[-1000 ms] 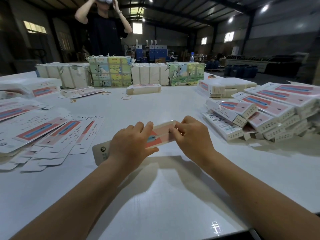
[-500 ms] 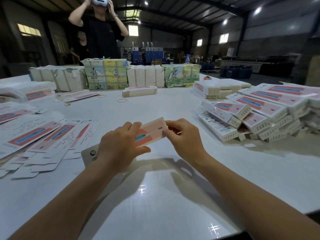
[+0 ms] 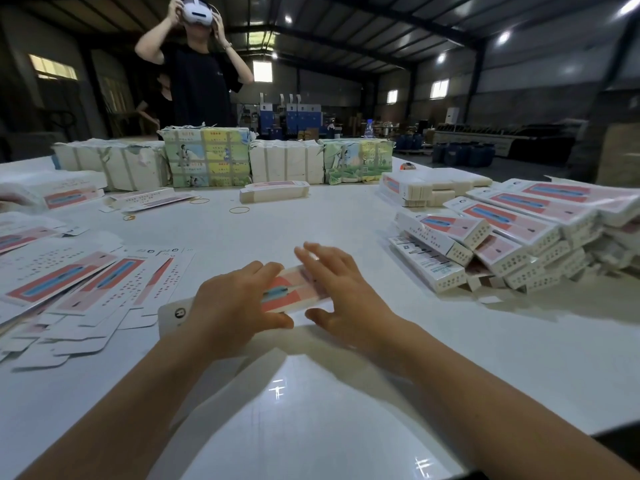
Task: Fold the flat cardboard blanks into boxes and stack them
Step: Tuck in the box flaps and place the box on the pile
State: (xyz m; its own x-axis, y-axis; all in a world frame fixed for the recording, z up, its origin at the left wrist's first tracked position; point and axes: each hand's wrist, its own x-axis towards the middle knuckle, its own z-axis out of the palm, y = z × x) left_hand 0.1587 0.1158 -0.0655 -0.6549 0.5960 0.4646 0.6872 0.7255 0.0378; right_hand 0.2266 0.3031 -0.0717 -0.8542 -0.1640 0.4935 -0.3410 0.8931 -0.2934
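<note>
A long pink-and-white cardboard box (image 3: 292,292) with a blue stripe lies low over the white table (image 3: 311,410) in front of me. My left hand (image 3: 230,306) grips its left half, thumb under the near edge and fingers over the top. My right hand (image 3: 341,292) is at its right end with straight, spread, blurred fingers over the top. The box's white left end (image 3: 175,311) sticks out past my left hand. Flat blanks (image 3: 79,282) are fanned out at the left. Folded boxes (image 3: 502,237) are stacked at the right.
Wrapped bundles (image 3: 207,161) line the table's far side, with one folded box (image 3: 273,190) and loose rubber bands (image 3: 239,210) before them. A person (image 3: 197,71) wearing a headset stands behind the table. More blanks (image 3: 52,194) lie at the far left.
My right hand has let go of its pinch on the box's right end and spread its fingers. The box has come down toward the table and lies flatter.
</note>
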